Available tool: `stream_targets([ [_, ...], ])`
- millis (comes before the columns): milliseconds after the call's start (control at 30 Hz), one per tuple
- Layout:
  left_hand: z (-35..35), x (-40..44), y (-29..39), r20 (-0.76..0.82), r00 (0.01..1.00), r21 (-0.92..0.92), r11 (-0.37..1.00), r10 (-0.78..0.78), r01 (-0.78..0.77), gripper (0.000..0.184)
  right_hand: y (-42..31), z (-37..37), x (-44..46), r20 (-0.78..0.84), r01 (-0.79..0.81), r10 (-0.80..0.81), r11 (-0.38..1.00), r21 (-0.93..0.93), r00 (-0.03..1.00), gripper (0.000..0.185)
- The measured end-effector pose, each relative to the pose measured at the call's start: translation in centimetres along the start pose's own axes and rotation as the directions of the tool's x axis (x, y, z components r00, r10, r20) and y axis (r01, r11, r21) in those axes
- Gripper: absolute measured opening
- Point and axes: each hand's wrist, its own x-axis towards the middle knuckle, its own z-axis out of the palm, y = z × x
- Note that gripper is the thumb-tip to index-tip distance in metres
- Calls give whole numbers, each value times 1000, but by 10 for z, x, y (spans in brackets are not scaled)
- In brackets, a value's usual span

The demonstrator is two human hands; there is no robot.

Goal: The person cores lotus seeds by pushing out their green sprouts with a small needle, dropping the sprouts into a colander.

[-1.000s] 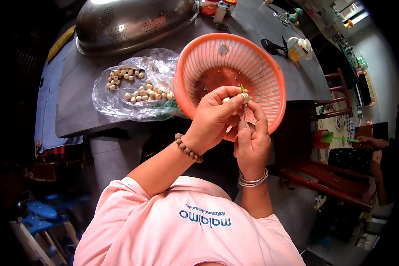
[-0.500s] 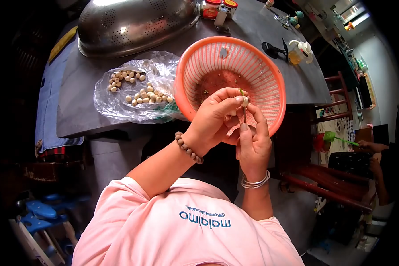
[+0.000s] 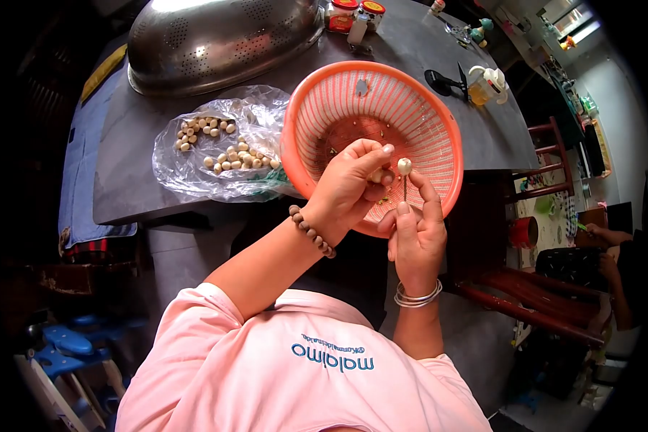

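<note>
My right hand (image 3: 419,234) pinches a thin stick (image 3: 405,189) upright between thumb and fingers. On the stick's tip sits a round, pale lotus seed (image 3: 404,166). Beside it, my left hand (image 3: 347,180) is closed, thumb and forefinger together, with pale lotus seeds (image 3: 379,175) partly hidden in the curled fingers. Both hands are over the near side of an orange plastic basket (image 3: 295,101). A small green sliver (image 3: 384,200) shows below the seed, and a few small bits lie on the basket's bottom. Left of the basket, several lotus seeds (image 3: 243,155) rest on a clear plastic bag (image 3: 187,176).
A large metal colander (image 3: 223,43) lies upside down on the grey table (image 3: 129,180). Behind are red-lidded jars (image 3: 342,14); a pitcher of yellow liquid (image 3: 482,86) stands right. A wooden chair (image 3: 525,295) is at the right, with another person's arm (image 3: 612,266) beyond.
My left hand has drawn away from the seed to the left, and the green piece at its fingertips is gone from them. My right hand still holds the stick with the seed.
</note>
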Motion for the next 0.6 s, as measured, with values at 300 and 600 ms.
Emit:
stream_targets([
  [300,-4,2,-2,23,1000,-59,998,-3,5,12,-6,-2,2,-14,-61,62,997,56,998,39],
  [600,1,0,-2,-31,998,41,997,60,-59,18,-12,-6,10,0,-88,89,994,62,996,38],
])
